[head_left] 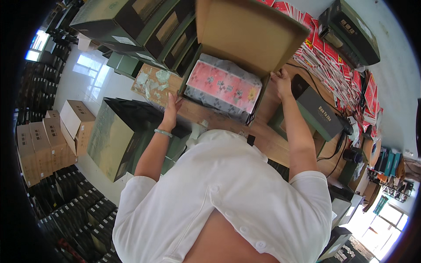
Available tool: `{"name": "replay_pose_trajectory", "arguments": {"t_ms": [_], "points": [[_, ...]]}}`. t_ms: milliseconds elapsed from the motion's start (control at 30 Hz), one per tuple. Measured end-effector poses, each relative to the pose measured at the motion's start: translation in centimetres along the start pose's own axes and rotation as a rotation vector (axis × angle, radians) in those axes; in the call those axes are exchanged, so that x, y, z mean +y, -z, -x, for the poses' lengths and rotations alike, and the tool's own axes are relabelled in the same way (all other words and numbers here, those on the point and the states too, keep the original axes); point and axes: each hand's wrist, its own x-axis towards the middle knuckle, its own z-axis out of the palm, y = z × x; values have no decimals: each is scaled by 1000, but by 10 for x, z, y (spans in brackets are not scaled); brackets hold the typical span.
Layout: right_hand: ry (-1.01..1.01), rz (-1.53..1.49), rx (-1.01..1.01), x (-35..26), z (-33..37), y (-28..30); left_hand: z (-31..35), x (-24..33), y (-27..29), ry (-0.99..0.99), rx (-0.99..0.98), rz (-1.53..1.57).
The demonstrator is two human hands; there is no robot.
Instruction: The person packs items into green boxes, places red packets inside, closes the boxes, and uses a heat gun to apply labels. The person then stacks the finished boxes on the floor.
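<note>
A dark green cardboard box (256, 113) lies in front of me on the wooden table, its hinged lid (250, 26) raised and showing a brown inside. In it, grey patterned tissue paper (223, 64) wraps contents I cannot see. A red and pink printed card (222, 87) rests flat on that paper. My left hand (172, 109), with a pale bracelet at the wrist, holds the box's near left corner. At the right side, my right hand (281, 83) grips the box's edge close to the lid's corner, fingers bent round it.
Green boxes (144, 30) are stacked at the far left. Another green box (315, 109) stands right of my right arm, near black cables (337, 147). Many red cards (324, 57) lie heaped at the far right. Brown cartons (52, 136) and a large green box (109, 136) are at left.
</note>
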Motion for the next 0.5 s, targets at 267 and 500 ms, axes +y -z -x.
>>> {"name": "replay_pose_trajectory", "arguments": {"t_ms": [267,500], "points": [[-72,231,164,-13,105,1,-18,21,28,173,-29,71],[-220,462,156,10,174,-70,-25,54,-30,-51,-129,-389]]}}
